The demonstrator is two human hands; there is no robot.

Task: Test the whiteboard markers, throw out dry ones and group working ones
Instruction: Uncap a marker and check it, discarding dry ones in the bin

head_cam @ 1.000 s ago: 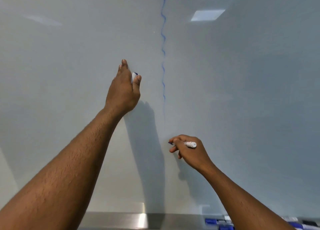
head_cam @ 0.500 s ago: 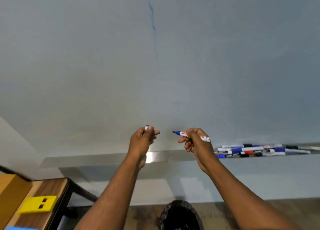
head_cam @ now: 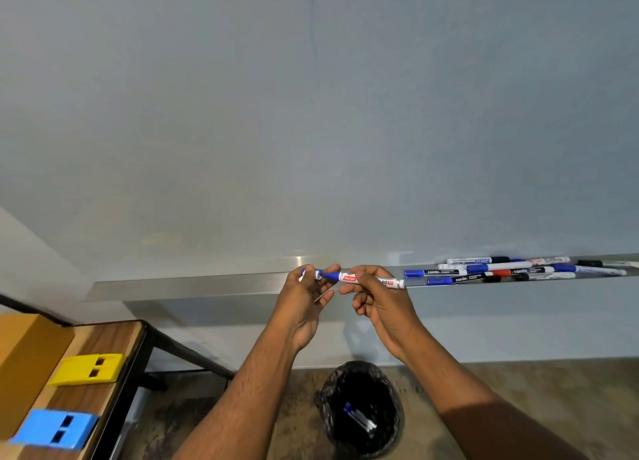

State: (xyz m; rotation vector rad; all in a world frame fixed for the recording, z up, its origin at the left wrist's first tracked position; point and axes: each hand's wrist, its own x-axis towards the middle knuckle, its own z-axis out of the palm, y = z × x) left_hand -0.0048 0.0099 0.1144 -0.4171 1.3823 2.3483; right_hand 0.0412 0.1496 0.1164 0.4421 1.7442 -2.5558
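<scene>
Right hand [head_cam: 375, 298]: I see my fingers curled round the barrel of a white Rorito marker [head_cam: 366, 279], held level in front of the tray.
Left hand [head_cam: 306, 295]: fingertips pinch the blue cap [head_cam: 316, 273], which meets the marker's blue tip just left of my right fingers.
Marker tray [head_cam: 193, 283]: metal ledge behind both hands; a heap of blue, black and red markers [head_cam: 511, 271] lies right of my right fingers.
Whiteboard [head_cam: 311, 113]: a faint blue line [head_cam: 311, 17] high above the fingers.
Bin [head_cam: 361, 411]: black-lined, below my wrists, with discarded markers inside.
Table [head_cam: 100, 342]: low left, carrying a yellow block [head_cam: 86, 369], a blue block [head_cam: 55, 428] and a cardboard box [head_cam: 27, 359].
</scene>
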